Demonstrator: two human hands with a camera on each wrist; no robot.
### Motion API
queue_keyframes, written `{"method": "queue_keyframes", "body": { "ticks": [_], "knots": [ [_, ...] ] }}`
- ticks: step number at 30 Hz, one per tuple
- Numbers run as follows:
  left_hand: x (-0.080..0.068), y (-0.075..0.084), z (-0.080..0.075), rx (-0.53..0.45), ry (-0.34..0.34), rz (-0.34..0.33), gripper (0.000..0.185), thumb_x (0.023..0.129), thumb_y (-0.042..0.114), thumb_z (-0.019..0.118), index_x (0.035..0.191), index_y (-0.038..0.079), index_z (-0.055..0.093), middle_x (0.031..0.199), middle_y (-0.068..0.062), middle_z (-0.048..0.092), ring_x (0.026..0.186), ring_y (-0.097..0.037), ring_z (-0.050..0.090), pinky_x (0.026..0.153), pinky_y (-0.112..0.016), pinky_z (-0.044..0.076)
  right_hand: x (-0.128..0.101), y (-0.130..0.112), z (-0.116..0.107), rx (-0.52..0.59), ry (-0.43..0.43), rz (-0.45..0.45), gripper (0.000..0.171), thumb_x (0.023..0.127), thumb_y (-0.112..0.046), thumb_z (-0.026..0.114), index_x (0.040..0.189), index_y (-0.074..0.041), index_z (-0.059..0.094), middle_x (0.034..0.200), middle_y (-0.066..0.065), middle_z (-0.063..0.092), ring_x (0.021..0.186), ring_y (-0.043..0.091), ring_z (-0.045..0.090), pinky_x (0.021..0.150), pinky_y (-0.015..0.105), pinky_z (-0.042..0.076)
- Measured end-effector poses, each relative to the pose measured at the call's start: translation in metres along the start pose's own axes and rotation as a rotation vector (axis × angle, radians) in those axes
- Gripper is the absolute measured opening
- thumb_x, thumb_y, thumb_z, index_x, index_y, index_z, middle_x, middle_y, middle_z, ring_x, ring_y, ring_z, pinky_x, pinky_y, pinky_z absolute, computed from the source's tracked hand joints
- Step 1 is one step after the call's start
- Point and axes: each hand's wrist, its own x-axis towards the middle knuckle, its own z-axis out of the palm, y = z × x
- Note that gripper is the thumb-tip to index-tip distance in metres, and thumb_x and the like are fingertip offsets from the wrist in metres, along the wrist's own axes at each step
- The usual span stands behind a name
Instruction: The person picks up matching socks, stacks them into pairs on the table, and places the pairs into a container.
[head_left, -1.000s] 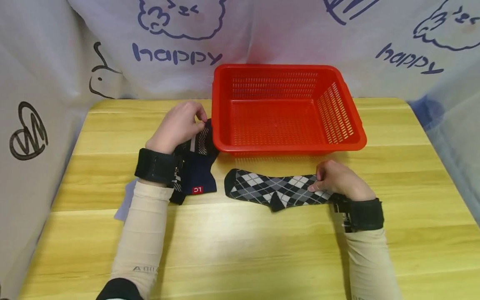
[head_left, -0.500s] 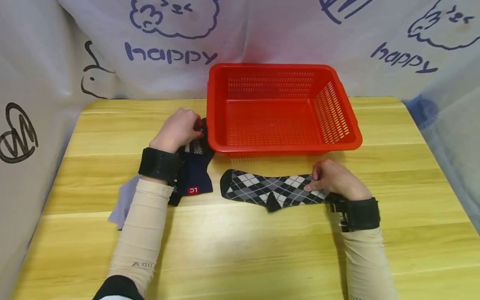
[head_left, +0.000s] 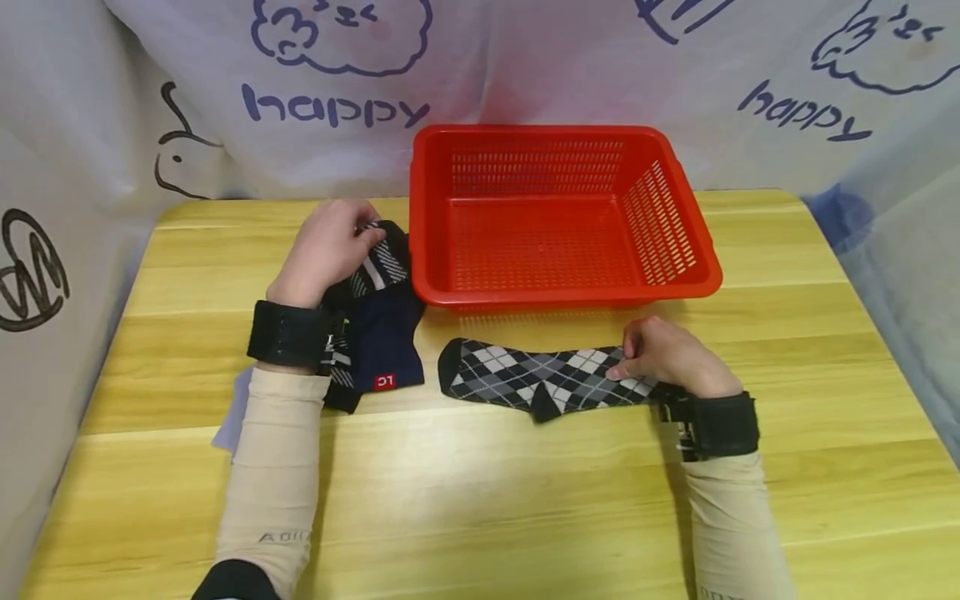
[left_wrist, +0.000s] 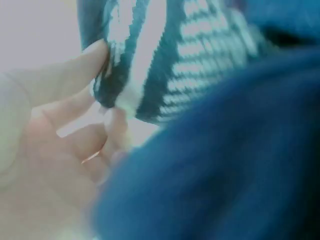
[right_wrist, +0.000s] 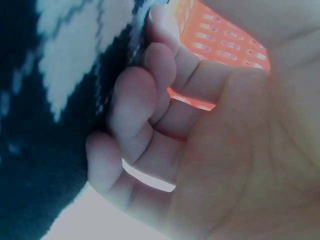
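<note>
My left hand pinches a black sock with white and grey stripes by its edge, between thumb and fingers. The left wrist view shows the striped knit at the thumb tip. A navy sock with a red LC tag overlaps the striped one, left of the basket. An argyle sock in black, grey and white lies flat before the basket, its toe to the left. At its cuff end my right hand has curled fingers at the edge and the thumb on the fabric, also seen as fingertips along the sock.
A red plastic basket with slotted walls stands at the back of the wooden table. Part of a lavender cloth shows beside my left forearm. White sheets with drawings hang behind and at the sides.
My left hand dips slightly toward the socks, then shifts left and back with the striped sock's edge, baring more stripes. My right hand and the argyle sock stay put; the whole view drifts slightly.
</note>
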Motion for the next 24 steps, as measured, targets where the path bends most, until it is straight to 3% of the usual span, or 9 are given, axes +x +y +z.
{"method": "queue_keyframes", "body": {
  "ticks": [6, 12, 20, 24],
  "knots": [
    [-0.009, 0.008, -0.014, -0.062, 0.203, 0.012, 0.018, 0.096, 0.008, 0.055, 0.105, -0.004, 0.065, 0.094, -0.023, 0.06, 0.091, -0.037, 0.051, 0.083, -0.046, 0.038, 0.0, -0.001, -0.001, 0.009, -0.014, 0.007, 0.031, 0.078, -0.029, 0.082, 0.075, -0.01, 0.058, 0.069, 0.0, 0.052, 0.069, 0.018, 0.048, 0.062, 0.028, 0.035],
    [-0.014, 0.013, -0.024, -0.187, 0.339, -0.026, 0.019, 0.099, 0.008, 0.052, 0.108, -0.004, 0.063, 0.104, -0.022, 0.062, 0.091, -0.033, 0.053, 0.08, -0.037, 0.037, 0.001, 0.0, 0.0, -0.006, -0.007, 0.006, 0.031, 0.078, -0.03, 0.083, 0.075, -0.01, 0.059, 0.071, 0.001, 0.053, 0.07, 0.018, 0.049, 0.064, 0.028, 0.035],
    [-0.016, 0.019, -0.03, -0.273, 0.558, -0.031, 0.021, 0.099, 0.01, 0.054, 0.111, -0.001, 0.066, 0.103, -0.017, 0.066, 0.085, -0.006, 0.05, 0.068, -0.015, 0.034, 0.001, 0.0, -0.001, -0.007, -0.001, -0.022, 0.031, 0.078, -0.032, 0.082, 0.075, -0.01, 0.061, 0.07, 0.0, 0.055, 0.069, 0.018, 0.05, 0.063, 0.027, 0.036],
    [-0.018, 0.022, -0.034, -0.329, 0.694, -0.006, 0.018, 0.095, 0.01, 0.059, 0.106, -0.001, 0.068, 0.09, 0.001, 0.064, 0.085, 0.003, 0.05, 0.069, -0.013, 0.036, 0.001, 0.001, 0.0, 0.002, 0.002, -0.026, 0.031, 0.078, -0.031, 0.083, 0.074, -0.01, 0.06, 0.069, 0.0, 0.054, 0.069, 0.017, 0.05, 0.063, 0.027, 0.036]
  ]
}}
